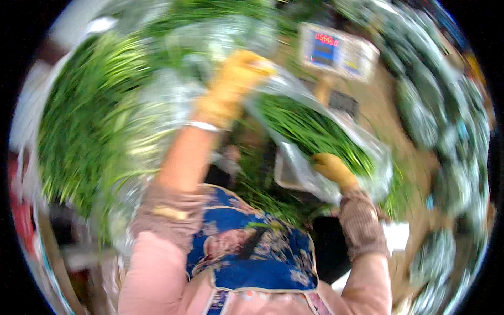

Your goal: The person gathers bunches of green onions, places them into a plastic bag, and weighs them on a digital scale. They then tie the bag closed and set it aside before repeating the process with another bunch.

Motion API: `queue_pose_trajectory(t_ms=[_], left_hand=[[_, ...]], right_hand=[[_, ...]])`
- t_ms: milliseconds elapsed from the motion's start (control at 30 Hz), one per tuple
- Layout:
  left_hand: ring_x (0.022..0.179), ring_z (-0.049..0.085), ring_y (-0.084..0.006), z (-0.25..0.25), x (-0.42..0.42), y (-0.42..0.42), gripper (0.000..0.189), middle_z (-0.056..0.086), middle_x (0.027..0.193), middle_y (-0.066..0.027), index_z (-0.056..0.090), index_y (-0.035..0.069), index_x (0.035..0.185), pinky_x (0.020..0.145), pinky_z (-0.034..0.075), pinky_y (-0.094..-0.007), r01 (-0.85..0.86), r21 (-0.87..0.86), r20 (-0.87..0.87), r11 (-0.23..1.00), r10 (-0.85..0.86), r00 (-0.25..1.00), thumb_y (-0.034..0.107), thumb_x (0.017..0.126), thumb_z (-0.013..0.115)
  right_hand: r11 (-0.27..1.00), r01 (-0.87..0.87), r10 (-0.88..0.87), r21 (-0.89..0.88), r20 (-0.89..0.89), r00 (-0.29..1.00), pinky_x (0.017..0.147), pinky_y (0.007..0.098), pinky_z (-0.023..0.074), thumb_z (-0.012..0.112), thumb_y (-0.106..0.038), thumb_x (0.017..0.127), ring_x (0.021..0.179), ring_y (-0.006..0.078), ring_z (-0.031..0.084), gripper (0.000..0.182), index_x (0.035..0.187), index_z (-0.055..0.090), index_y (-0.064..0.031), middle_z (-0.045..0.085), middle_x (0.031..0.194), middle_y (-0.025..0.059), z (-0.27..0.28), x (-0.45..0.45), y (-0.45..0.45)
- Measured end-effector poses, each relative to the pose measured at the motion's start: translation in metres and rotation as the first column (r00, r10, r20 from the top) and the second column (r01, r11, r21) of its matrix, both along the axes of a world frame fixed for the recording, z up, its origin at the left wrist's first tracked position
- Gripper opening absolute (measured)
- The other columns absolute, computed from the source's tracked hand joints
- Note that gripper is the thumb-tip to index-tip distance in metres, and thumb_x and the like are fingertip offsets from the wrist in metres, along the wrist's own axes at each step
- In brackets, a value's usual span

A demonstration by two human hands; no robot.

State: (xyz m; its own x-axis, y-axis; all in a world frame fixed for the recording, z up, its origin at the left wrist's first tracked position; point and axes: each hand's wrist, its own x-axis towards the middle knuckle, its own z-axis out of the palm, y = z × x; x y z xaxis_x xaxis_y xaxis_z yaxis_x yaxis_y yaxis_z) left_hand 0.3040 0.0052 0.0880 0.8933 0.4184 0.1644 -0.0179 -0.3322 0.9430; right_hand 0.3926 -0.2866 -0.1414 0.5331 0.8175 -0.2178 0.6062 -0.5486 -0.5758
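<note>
A clear plastic bag [380, 179] holds a bundle of long green leaves, likely garlic chives [311, 126]. It lies slanted in front of me, on or over the scale. My left hand [246, 75], in a yellow glove, is closed on the bag's far left end. My right hand [334, 169], also gloved, grips the bag's near side beside the paler stem ends; its fingertips are blurred. Part of the light scale tray [285, 171] shows under the bag. Beyond the bag stands the scale's display [334, 51], with lit red digits.
A large heap of the same greens [86, 126] fills the left side, with plastic sheeting [169, 90] next to it. Several filled plastic bags [417, 114] line the right side. Loose leaves [397, 193] lie on the brown surface [413, 165], near a white piece [395, 236].
</note>
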Motion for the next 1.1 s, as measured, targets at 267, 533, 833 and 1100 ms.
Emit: queue_pose_trajectory(t_ms=[267,533,833,1100], left_hand=[[0.12,0.042,-0.0362,-0.006,-0.131,0.028,0.062,0.046,0.126,-0.0209,0.047,0.0,0.122,0.101,0.035,-0.0419,-0.082,0.78,0.067,0.621,0.047,0.997,0.037,0.077,0.068],[0.123,0.037,-0.0405,-0.009,-0.342,0.102,0.067,0.045,0.127,-0.0196,0.038,0.0,0.13,0.103,0.031,-0.0439,-0.21,0.942,-0.069,0.26,0.765,0.641,0.032,0.077,0.065],[0.093,0.057,-0.0303,0.03,-0.409,0.145,0.021,0.062,0.097,-0.0125,0.062,0.004,0.096,0.083,0.046,-0.0368,-0.644,0.722,0.311,0.253,0.713,0.628,0.018,0.081,0.064],[0.104,0.056,-0.0313,0.046,-0.331,0.096,0.026,0.06,0.111,-0.015,0.061,0.005,0.107,0.09,0.045,-0.0367,-0.235,0.625,0.088,0.744,0.232,0.969,0.021,0.087,0.06]], right_hand=[[0.969,0.214,-0.126,0.121,-0.504,0.855,0.092,0.0309,0.0411,0.059,-0.013,0.083,0.106,0.0217,0.053,0.048,0.126,0.045,0.0043,0.057,0.116,0.0135,0.037,0.015,0.04],[0.937,0.049,0.145,0.346,-0.512,0.846,0.086,0.029,0.0458,0.062,-0.003,0.083,0.098,0.0178,0.058,0.036,0.117,0.052,0.0023,0.062,0.107,0.0109,0.172,-0.08,0.055],[0.869,-0.238,0.434,0.434,-0.435,0.789,0.081,0.0277,0.047,0.063,-0.006,0.084,0.092,0.0152,0.061,0.031,0.113,0.056,0.0008,0.066,0.099,0.0109,0.226,-0.147,0.153],[0.69,-0.409,0.357,0.597,0.211,0.91,0.079,0.0356,0.0481,0.059,-0.007,0.084,0.091,0.0322,0.062,0.019,0.101,0.062,-0.0019,0.063,0.097,0.0187,0.224,-0.134,0.281]])
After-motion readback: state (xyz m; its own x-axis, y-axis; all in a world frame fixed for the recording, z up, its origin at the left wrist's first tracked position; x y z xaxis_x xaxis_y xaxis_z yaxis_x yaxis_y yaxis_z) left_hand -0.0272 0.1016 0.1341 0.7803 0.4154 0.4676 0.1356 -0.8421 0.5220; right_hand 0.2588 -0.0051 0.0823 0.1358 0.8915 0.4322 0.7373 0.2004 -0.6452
